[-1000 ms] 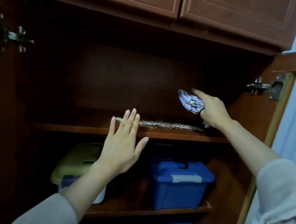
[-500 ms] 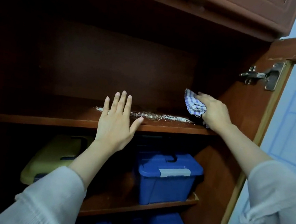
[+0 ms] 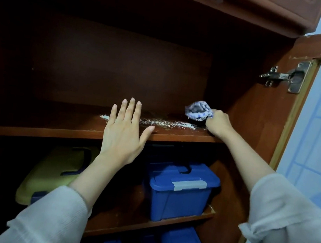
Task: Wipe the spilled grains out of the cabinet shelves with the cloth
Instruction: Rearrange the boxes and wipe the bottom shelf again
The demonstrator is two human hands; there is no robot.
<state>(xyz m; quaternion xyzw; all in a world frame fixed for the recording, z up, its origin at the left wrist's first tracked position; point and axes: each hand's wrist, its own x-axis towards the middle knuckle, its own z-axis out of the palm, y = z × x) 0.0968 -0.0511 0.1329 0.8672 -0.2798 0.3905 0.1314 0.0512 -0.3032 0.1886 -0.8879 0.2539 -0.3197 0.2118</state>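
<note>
A person reaches into an open wooden cabinet. The right hand point(image 3: 217, 124) grips a bunched blue-checked cloth point(image 3: 197, 112) low at the right end of the upper shelf point(image 3: 57, 126). A band of pale spilled grains point(image 3: 165, 122) lies along that shelf. The left hand point(image 3: 124, 135) is held flat, fingers straight, in front of the shelf's front edge. Below sit a blue box point(image 3: 179, 189) and a yellow-lidded box point(image 3: 55, 170); I can read no writing on anything.
</note>
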